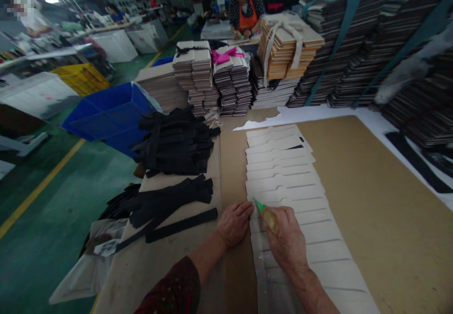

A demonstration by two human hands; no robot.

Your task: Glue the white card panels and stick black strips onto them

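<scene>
My right hand point(288, 236) is wrapped round a glue bottle point(271, 220) of amber colour with a green nozzle. The nozzle tip points down at the left edge of an overlapping row of beige flat pieces point(283, 191). My left hand point(234, 224) lies palm down with its fingers stretched out, their tips touching that same edge just beside the nozzle. A shiny strip runs along the left side of the nearer pieces. Left of my left hand lies a single black strip point(182, 225), with a loose bunch of black strips point(173, 198) behind it.
A tied bundle of black strips point(177, 144) sits farther back, by a blue crate point(106, 111). Tied stacks of panels point(231, 85) line the table's far side, with taller stacks point(354, 45) at right. Brown board point(371, 186) covers the table. Beyond, a co-worker point(247, 9) wears an orange apron.
</scene>
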